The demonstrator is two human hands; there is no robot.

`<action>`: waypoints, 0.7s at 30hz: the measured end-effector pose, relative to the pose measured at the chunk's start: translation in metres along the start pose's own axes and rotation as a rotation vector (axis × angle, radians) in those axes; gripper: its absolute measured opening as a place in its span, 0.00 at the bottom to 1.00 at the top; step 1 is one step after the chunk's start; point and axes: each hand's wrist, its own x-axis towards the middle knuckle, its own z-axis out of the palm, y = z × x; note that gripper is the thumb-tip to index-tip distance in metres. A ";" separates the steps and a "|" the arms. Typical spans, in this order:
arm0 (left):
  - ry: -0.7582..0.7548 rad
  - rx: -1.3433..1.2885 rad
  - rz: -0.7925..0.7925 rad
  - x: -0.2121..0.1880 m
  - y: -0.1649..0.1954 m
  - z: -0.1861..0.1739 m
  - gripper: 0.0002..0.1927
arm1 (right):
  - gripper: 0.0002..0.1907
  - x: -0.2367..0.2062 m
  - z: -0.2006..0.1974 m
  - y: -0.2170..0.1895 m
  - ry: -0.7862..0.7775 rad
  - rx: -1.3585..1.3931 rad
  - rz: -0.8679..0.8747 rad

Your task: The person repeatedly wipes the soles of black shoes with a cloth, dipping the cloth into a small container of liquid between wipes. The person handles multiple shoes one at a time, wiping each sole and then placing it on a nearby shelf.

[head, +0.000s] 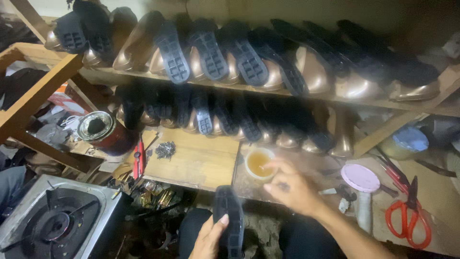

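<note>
My left hand (210,238) grips a black shoe sole (229,221) low in the middle of the view, thumb laid across its tread side. My right hand (290,186) reaches over a small white cup of yellowish glue (259,162) on the workbench, with the fingers pinched on something thin dipped into the cup; motion blur hides what it is. Rows of bronze-coloured shoes with black soles (249,57) fill two wooden shelves behind the bench.
A metal tin (97,126) stands at the left, with a pile of small nails (165,150) and a red-handled tool (139,158) near it. Red scissors (408,217) and a pink-topped stand (360,180) lie at the right. A gas stove (52,220) sits bottom left.
</note>
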 end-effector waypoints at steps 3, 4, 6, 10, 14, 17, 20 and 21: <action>-0.044 -0.093 -0.051 -0.008 0.013 0.022 0.26 | 0.06 -0.025 0.005 -0.019 -0.078 0.224 -0.199; -0.071 -0.113 -0.041 -0.010 0.016 0.028 0.26 | 0.06 -0.030 0.005 -0.026 -0.085 0.250 -0.201; -0.125 -0.155 -0.025 -0.015 0.019 0.037 0.27 | 0.15 -0.038 0.005 -0.039 -0.099 0.301 -0.202; -0.198 -0.100 -0.001 -0.023 0.022 0.046 0.26 | 0.24 -0.037 0.009 -0.046 -0.036 0.289 -0.206; -0.161 -0.099 0.099 -0.026 0.021 0.052 0.25 | 0.26 -0.047 0.025 -0.036 -0.017 0.296 -0.221; -0.108 -0.186 0.151 -0.026 0.017 0.057 0.23 | 0.25 -0.062 0.044 -0.032 0.059 0.255 -0.316; -0.073 -0.265 0.205 -0.023 0.015 0.061 0.21 | 0.25 -0.077 0.055 -0.032 0.160 0.123 -0.426; -0.066 -0.284 0.232 -0.021 0.014 0.062 0.20 | 0.25 -0.079 0.054 -0.032 0.193 0.069 -0.462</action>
